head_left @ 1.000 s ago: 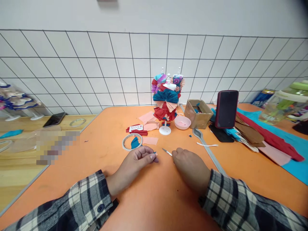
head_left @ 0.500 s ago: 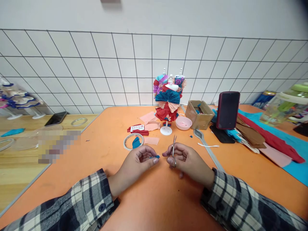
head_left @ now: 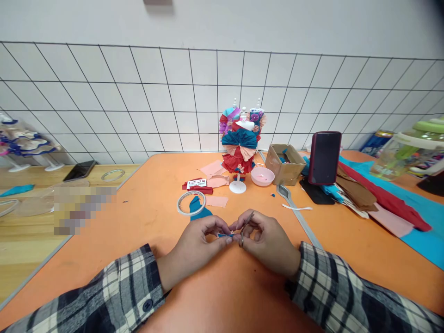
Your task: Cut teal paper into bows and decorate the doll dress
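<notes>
My left hand [head_left: 199,241] pinches a small piece of blue paper [head_left: 225,235] between thumb and fingertips. Close against it, my right hand [head_left: 272,240] has its fingers curled round small metal scissors [head_left: 247,224], its fingertips at the right end of the blue piece. Just behind my left hand lies a larger blue paper scrap [head_left: 199,212], partly under a roll of tape [head_left: 179,203]. Farther back stands a small dress form [head_left: 237,187] dressed in red, pink and blue pleated paper.
A pink bowl [head_left: 262,176], a cardboard box [head_left: 285,164] and an upright phone [head_left: 324,158] stand at the back. Pink scraps [head_left: 218,201] lie behind the hands. Coloured paper strips [head_left: 391,199] and a clear jug [head_left: 398,155] are at the right.
My right hand has moved left until its fingertips meet those of my left hand at the blue piece. The scissors have tilted. More of the larger blue scrap shows.
</notes>
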`<move>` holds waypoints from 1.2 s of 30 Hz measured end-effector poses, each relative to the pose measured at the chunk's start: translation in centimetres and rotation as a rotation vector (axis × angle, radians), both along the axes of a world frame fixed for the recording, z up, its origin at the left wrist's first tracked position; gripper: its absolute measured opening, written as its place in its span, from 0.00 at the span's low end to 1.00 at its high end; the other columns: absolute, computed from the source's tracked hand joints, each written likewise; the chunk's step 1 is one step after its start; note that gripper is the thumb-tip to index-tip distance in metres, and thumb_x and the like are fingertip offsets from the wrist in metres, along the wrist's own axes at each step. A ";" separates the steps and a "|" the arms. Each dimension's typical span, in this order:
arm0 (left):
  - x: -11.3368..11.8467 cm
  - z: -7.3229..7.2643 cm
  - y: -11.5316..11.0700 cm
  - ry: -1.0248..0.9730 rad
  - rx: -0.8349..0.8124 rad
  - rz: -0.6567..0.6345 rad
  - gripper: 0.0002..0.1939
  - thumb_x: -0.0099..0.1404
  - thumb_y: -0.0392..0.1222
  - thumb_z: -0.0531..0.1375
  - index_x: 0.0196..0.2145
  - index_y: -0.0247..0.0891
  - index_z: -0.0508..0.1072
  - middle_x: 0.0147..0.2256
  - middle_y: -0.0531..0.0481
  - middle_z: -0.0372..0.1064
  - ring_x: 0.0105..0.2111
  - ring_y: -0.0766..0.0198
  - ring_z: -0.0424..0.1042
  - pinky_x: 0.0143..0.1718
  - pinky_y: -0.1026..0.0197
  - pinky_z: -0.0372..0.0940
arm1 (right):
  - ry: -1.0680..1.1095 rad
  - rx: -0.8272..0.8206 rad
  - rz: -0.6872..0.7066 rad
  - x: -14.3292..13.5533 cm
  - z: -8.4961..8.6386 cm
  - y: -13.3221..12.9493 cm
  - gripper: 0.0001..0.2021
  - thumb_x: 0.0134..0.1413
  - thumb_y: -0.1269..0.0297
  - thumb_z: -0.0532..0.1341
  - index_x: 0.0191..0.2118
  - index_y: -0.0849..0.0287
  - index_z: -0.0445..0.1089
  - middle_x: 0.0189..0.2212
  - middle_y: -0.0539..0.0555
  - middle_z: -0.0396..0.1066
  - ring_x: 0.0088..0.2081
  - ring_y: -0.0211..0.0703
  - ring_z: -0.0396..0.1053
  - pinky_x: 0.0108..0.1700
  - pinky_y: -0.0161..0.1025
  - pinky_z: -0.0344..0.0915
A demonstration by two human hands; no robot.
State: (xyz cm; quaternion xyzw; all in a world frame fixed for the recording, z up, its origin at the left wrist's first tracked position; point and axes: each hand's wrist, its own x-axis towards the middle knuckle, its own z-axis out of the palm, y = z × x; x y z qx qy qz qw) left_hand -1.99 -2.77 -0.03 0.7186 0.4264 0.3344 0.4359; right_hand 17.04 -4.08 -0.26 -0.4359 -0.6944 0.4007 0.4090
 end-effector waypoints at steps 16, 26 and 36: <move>-0.1 0.6 0.1 0.138 0.076 0.008 0.07 0.60 0.41 0.62 0.35 0.40 0.78 0.37 0.48 0.77 0.39 0.58 0.73 0.44 0.58 0.64 | -0.148 0.075 -0.099 0.0 0.3 -0.1 0.03 0.50 0.69 0.62 0.33 0.56 0.69 0.21 0.44 0.68 0.20 0.32 0.63 0.24 0.30 0.58; -1.1 -0.1 1.0 -0.196 -0.106 0.084 0.09 0.57 0.45 0.65 0.32 0.37 0.75 0.34 0.49 0.74 0.36 0.60 0.71 0.39 0.60 0.64 | -0.379 0.023 0.157 1.1 1.5 -0.1 0.11 0.46 0.59 0.66 0.34 0.57 0.68 0.29 0.45 0.70 0.24 0.32 0.61 0.27 0.31 0.56; -1.0 0.0 1.0 -0.290 -0.221 0.024 0.12 0.54 0.47 0.68 0.31 0.36 0.75 0.31 0.51 0.72 0.34 0.63 0.70 0.39 0.61 0.63 | -0.415 0.013 0.267 0.7 1.2 -0.3 0.13 0.45 0.55 0.67 0.33 0.56 0.67 0.27 0.43 0.67 0.26 0.32 0.61 0.28 0.31 0.53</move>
